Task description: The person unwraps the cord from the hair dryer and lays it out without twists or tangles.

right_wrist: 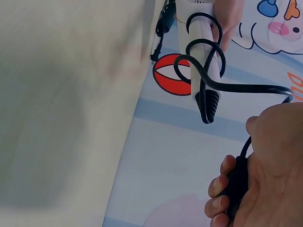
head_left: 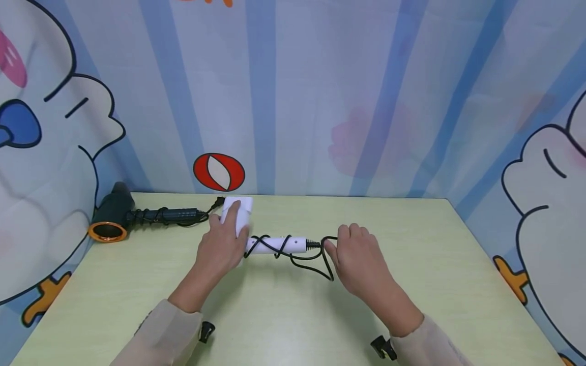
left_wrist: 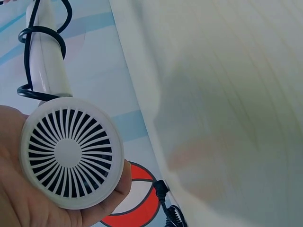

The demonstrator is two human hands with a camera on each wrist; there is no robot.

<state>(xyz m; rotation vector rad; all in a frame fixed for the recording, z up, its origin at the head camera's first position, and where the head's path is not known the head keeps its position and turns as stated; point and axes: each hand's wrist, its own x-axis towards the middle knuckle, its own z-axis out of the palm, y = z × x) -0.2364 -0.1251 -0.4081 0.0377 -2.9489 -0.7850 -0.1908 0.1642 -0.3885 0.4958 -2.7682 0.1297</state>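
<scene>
My left hand (head_left: 217, 249) grips the head of a white hair dryer (head_left: 297, 244), whose handle points right. The round slotted vent (left_wrist: 67, 152) fills the front of the left wrist view, with the palm and fingers around it. A black cord (right_wrist: 248, 88) winds loosely around the handle and leaves its ribbed end in slack loops. My right hand (head_left: 361, 259) stands to the right of the handle, fingers curled round the black plug end (right_wrist: 237, 187) of this cord; the prongs are hidden.
A dark hair dryer (head_left: 169, 216) with an orange-rimmed nozzle lies at the back left, its cord wrapped round its handle. Its plug (head_left: 218, 202) lies close to the white dryer's head. Behind the pale table (head_left: 412, 223) hangs a striped cartoon curtain (head_left: 297, 101).
</scene>
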